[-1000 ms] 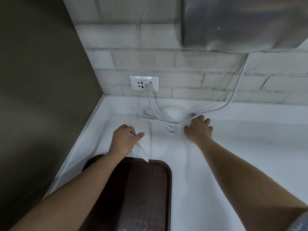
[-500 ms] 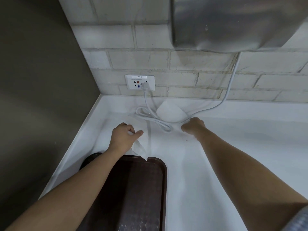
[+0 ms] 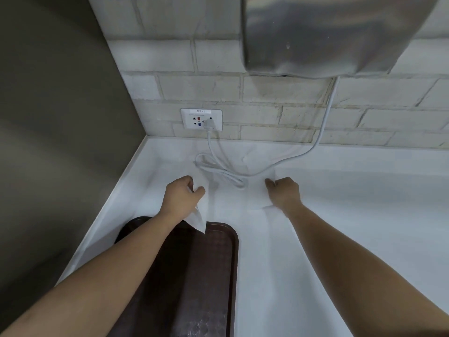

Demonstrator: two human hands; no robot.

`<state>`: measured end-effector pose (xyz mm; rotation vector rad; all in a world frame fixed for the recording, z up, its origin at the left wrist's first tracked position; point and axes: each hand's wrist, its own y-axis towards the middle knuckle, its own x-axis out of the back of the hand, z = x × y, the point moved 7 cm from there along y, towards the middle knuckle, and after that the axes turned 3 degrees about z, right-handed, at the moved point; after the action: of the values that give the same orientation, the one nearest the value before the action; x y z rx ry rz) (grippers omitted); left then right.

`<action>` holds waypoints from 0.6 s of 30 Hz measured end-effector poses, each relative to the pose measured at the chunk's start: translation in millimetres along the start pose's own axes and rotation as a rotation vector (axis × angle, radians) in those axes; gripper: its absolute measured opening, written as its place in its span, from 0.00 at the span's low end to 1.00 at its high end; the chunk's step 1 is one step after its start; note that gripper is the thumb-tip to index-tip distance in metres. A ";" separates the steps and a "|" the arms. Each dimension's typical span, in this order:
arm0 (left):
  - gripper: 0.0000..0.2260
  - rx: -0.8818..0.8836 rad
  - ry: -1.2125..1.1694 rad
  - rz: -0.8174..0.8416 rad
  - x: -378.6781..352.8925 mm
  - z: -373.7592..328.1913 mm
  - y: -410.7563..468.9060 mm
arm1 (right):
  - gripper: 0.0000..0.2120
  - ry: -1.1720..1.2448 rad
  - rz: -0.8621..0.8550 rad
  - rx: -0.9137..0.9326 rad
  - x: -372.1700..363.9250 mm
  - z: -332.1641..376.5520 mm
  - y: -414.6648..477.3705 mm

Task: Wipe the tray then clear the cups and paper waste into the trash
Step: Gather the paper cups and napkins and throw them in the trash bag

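Note:
A dark brown tray [image 3: 213, 263] lies on the white counter [image 3: 352, 227] at the lower left, partly under my left forearm. My left hand [image 3: 179, 198] is closed on a white paper napkin [image 3: 198, 220] whose corner hangs over the tray's far edge. To the right, my right hand [image 3: 284, 193] is curled with its fingers pinching a flat white paper sheet [image 3: 257, 197] that lies on the counter. No cups are in view.
A white power cable [image 3: 218, 171] loops on the counter between my hands and runs to a wall outlet [image 3: 201, 119]. A steel hand dryer [image 3: 328, 32] hangs on the brick wall above. A dark wall [image 3: 48, 117] closes off the left side.
My right hand went from flat and reaching near the cable to curled, and drew back toward me with the white paper sheet. My left hand stayed put with its napkin.

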<state>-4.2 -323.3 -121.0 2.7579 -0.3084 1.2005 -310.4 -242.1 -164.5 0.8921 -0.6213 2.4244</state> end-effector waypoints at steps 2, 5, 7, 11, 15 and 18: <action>0.19 -0.027 -0.021 0.002 1.1 -4.0 -3.7 | 0.18 0.047 -0.016 -0.052 0.3 -9.8 -12.0; 0.21 -0.044 -0.085 0.009 1.7 -9.0 -10.8 | 0.05 0.480 0.063 -0.188 -11.7 -26.0 -29.9; 0.21 -0.049 -0.102 -0.003 2.5 -14.0 -16.0 | 0.03 0.655 0.107 -0.224 -17.8 -24.0 -45.2; 0.20 -0.124 -0.063 -0.039 3.8 -29.8 -24.0 | 0.14 0.403 0.043 -0.007 -15.6 9.9 -63.2; 0.16 -0.223 -0.017 -0.043 -0.5 -52.1 -33.7 | 0.04 0.360 0.115 0.151 -27.4 51.3 -82.4; 0.08 -0.273 -0.077 0.044 -4.8 -66.5 -42.0 | 0.12 0.544 0.289 0.198 -38.4 72.8 -95.8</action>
<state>-44.9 -269.3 -80.6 2.5749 -0.5026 0.9796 -195.6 -218.6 -117.5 0.1838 -0.3232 2.8557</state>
